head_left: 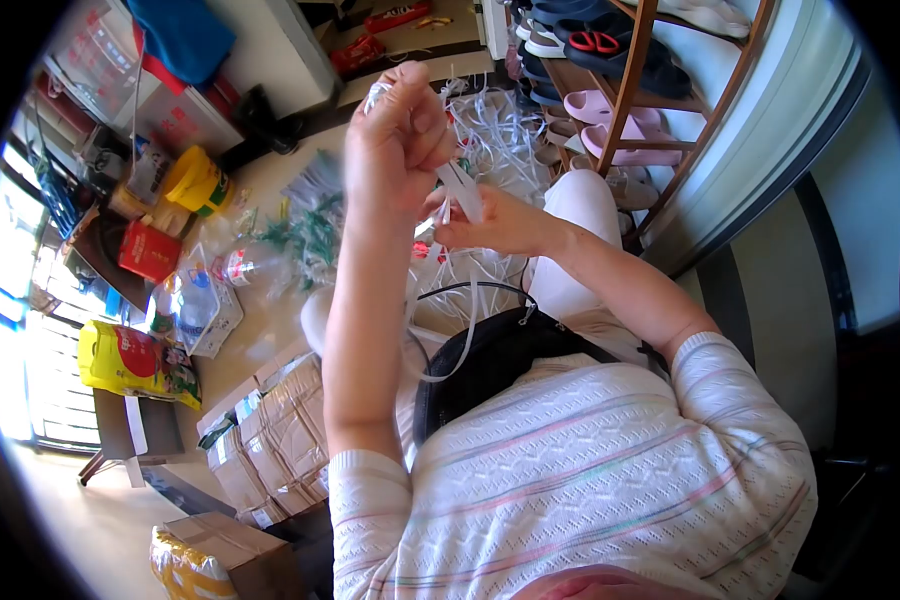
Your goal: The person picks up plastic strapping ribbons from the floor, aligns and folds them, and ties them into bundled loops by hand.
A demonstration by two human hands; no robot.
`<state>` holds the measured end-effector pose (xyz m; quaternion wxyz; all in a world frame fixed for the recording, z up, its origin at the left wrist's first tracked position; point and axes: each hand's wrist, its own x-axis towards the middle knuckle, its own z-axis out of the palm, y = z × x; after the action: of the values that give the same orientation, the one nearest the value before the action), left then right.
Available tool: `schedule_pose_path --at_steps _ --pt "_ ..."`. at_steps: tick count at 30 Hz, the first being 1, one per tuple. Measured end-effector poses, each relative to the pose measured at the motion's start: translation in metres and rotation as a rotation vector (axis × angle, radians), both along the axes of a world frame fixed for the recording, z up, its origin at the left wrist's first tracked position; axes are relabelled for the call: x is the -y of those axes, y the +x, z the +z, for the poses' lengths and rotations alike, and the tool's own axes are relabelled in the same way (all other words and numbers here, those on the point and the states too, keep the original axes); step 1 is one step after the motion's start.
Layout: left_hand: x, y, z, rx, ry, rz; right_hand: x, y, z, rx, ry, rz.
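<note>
Raised in front, my left hand (402,125) is closed in a fist, with a bunched white ribbon (378,96) showing between its fingers. Lower and to the right, my right hand (488,222) has its fingers closed around white ribbons near a flat white piece (460,190), partly hidden behind the hand. One long white strip (467,340) hangs in a loop down over a black waist bag (485,360) on my lap. A tangled pile of white strips (500,130) covers the floor beyond my hands and between my legs.
A wooden shoe rack (630,90) with shoes and pink slippers stands on the right. To the left are taped cardboard boxes (270,440), a yellow bag (135,360), a white plastic basket (210,310), a red tin (150,250), a yellow bucket (198,182) and green tinsel-like strands (310,235).
</note>
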<state>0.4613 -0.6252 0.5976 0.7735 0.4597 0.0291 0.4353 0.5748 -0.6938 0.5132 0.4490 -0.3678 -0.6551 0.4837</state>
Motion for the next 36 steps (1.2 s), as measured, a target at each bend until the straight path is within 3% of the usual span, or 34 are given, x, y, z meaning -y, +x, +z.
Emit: schedule_pose_path --at_steps 5,9,10,13,17,18,19,21,22,24,27,29,30,32,36 --pt "-0.009 -0.004 0.015 0.19 -0.015 -0.068 -0.011 -0.007 0.007 -0.211 0.086 0.088" --pt "-0.019 0.0 0.03 0.253 0.012 -0.088 -0.017 -0.011 0.013 -0.42 -0.038 0.18" --pt "-0.031 -0.003 0.033 0.289 0.106 -0.277 -0.013 -0.012 0.023 -0.504 -0.123 0.207" --pt "-0.031 0.001 0.048 0.264 0.081 -0.075 -0.011 -0.014 0.044 -0.6 -0.234 0.116" --pt "-0.003 0.014 0.053 -0.001 0.402 0.321 -0.026 -0.003 0.068 -0.736 -0.084 -0.07" --pt "-0.032 0.014 0.03 -0.038 0.594 0.184 -0.029 0.0 0.077 -0.773 -0.03 -0.169" --pt "-0.025 0.012 0.019 -0.197 0.558 0.111 -0.034 0.004 0.083 -0.811 0.026 -0.269" --pt "-0.016 0.027 -0.012 -0.239 0.627 0.1 -0.056 0.016 0.087 -0.751 0.495 -0.265" --pt "-0.011 0.024 -0.013 -0.307 0.533 0.0 -0.052 0.027 0.101 -0.886 0.15 -0.103" --pt "-0.003 0.018 -0.016 -0.44 0.336 -0.197 -0.047 0.032 0.117 -0.854 0.206 -0.306" --pt "-0.007 0.016 -0.027 -0.578 0.462 -0.146 -0.049 0.061 0.131 -0.866 0.315 -0.308" --pt "-0.024 0.009 -0.043 -0.753 0.602 0.107 -0.043 0.078 0.15 -0.849 0.456 -0.316" --pt "-0.034 0.002 -0.049 -0.846 0.66 0.274 -0.033 0.089 0.159 -1.043 0.315 -0.035" --pt "-0.055 -0.016 -0.056 -1.0 0.851 0.609 -0.024 0.099 0.167 -0.699 0.603 -0.434" --pt "-0.088 -0.048 -0.077 -1.021 1.222 1.037 -0.005 0.118 0.172 -0.624 0.592 -0.489"
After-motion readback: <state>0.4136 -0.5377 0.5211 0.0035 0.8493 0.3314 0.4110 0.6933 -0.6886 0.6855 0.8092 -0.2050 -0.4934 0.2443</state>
